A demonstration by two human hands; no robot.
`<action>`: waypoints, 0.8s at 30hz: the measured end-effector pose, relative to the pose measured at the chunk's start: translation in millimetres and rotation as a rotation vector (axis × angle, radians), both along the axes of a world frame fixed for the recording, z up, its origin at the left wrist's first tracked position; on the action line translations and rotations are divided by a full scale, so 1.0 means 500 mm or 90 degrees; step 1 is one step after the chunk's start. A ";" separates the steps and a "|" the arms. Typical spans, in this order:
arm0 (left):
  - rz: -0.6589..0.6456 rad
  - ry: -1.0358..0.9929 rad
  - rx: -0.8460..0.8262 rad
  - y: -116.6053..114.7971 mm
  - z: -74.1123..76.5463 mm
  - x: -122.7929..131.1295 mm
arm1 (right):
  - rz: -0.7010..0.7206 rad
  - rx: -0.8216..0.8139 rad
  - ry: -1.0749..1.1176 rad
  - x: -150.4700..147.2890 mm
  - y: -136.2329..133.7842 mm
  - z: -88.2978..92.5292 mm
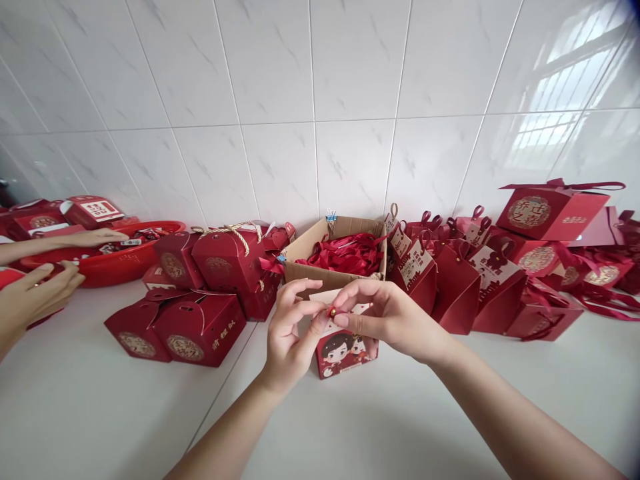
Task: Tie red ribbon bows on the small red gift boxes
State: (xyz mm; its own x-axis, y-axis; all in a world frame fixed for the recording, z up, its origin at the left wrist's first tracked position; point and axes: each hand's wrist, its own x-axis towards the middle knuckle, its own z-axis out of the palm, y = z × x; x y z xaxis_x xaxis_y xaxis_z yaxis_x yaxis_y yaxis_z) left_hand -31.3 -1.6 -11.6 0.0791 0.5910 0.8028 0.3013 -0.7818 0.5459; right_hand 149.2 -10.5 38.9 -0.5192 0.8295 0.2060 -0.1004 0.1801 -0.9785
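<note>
Behind our figure-printed box on the table, a carton of ribbons stood between red boxes; above, our left grip and right grip, both curled, pinched a gold-beaded red piece.

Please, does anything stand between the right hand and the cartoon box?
Nothing visible does: the right hand is at the top of the cartoon box, its fingertips at a small red piece; the cardboard box stands behind.

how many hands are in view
4: the wearer's left hand and right hand at centre; at left, a co-worker's far hand and near hand.
</note>
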 end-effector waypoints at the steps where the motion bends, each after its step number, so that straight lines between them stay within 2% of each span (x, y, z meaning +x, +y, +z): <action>1: 0.002 0.009 0.008 0.000 0.000 0.000 | 0.002 0.002 -0.010 0.002 0.000 0.000; 6: -0.055 0.028 0.000 -0.005 0.002 0.003 | 0.057 0.062 -0.030 0.011 0.002 0.004; 10: -0.094 0.033 -0.064 -0.012 0.006 0.004 | 0.050 0.243 -0.107 0.022 0.002 0.011; 13: -0.060 0.004 -0.091 -0.010 0.004 0.004 | 0.034 0.381 -0.182 0.033 0.006 0.013; 15: -0.021 -0.044 -0.114 -0.006 0.001 0.006 | 0.012 0.437 -0.219 0.041 0.010 0.012; 17: -0.013 -0.079 -0.167 -0.001 -0.002 0.010 | -0.012 0.461 -0.246 0.048 0.014 0.011; 21: -0.079 -0.083 -0.316 0.004 -0.007 0.021 | -0.075 0.473 -0.277 0.058 0.020 0.012; 24: -0.073 -0.074 -0.344 0.003 -0.009 0.023 | -0.121 0.487 -0.304 0.065 0.021 0.013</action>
